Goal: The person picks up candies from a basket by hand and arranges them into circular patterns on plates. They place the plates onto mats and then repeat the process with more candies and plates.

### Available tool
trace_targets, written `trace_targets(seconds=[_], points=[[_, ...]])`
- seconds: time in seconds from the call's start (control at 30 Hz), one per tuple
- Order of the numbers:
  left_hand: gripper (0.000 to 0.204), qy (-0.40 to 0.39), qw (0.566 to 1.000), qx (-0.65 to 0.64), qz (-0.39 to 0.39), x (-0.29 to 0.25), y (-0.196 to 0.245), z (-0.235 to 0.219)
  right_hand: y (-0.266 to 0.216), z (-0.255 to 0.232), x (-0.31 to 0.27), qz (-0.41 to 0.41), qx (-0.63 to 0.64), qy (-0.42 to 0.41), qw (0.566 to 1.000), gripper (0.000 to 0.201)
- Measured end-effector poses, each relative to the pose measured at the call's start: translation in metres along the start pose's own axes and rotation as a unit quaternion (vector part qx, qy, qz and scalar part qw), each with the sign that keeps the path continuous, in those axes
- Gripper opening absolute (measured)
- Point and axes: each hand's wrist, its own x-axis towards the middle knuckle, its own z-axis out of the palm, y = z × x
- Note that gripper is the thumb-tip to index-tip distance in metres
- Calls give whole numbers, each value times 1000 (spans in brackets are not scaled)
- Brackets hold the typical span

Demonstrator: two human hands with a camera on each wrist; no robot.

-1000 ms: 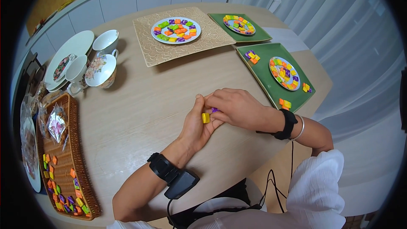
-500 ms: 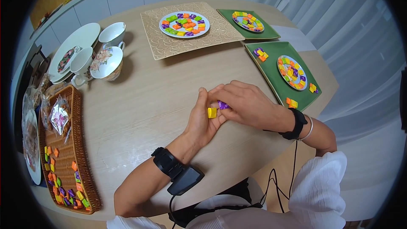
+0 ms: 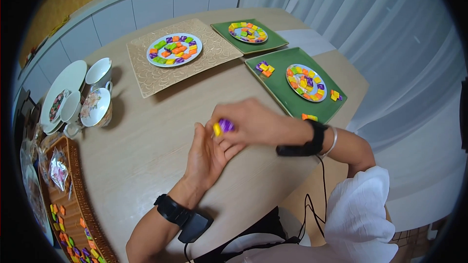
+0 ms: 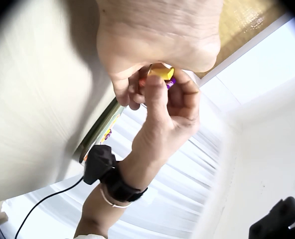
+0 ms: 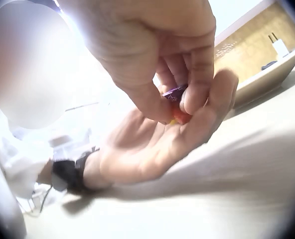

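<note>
Right hand [image 3: 258,124]: fingers pinching a purple candy [image 3: 225,125], lifted over the left palm near the worktop's [image 3: 146,131] front edge. Left hand [image 3: 207,153]: palm up, fingers loosely cupped, yellow candy [image 3: 217,129] at its fingertips. Handling advice: keep the pinch firm and the left palm level, so the yellow candy does not roll off.

bright window daylight, fisheye vignette, hands motion-blurred
</note>
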Motion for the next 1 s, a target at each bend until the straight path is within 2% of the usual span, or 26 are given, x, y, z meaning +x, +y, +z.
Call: trace_targets(seconds=[0.03,0.1,0.17,0.23,0.3,0.37,0.47,0.57,0.7,0.8,0.87,1.0], points=[[63,-8,999,33,-14,-2,1,1,3,-23,0,48,12,7,999,27],[62,-20,997,69,-36,-3,1,0,47,-60,4,33,-68,136,988,23],[59,-31,995,82,-52,-2,2,-4,91,-107,1,127,-149,172,965,22],[57,-39,994,82,-58,-1,2,-6,155,-143,-12,162,-267,201,928,21],[55,-37,994,84,-62,-1,2,-6,201,-162,-28,265,-337,176,886,23],[54,-25,993,92,-66,-2,3,-5,235,-166,-42,323,-355,164,862,22],[53,-24,994,78,-72,-1,4,-9,266,-160,-52,382,-319,113,860,21],[52,15,994,81,-73,-1,5,-5,284,-154,-48,382,-334,99,856,21],[51,27,994,72,-74,-1,6,-7,311,-151,-37,372,-383,85,842,23],[51,22,996,57,-71,-1,6,-10,327,-147,-33,363,-376,57,851,23],[51,-1,997,29,-69,-1,5,-14,329,-149,-31,359,-352,68,862,26],[51,17,996,45,-70,-2,6,-12,327,-161,-34,381,-325,89,861,33]])
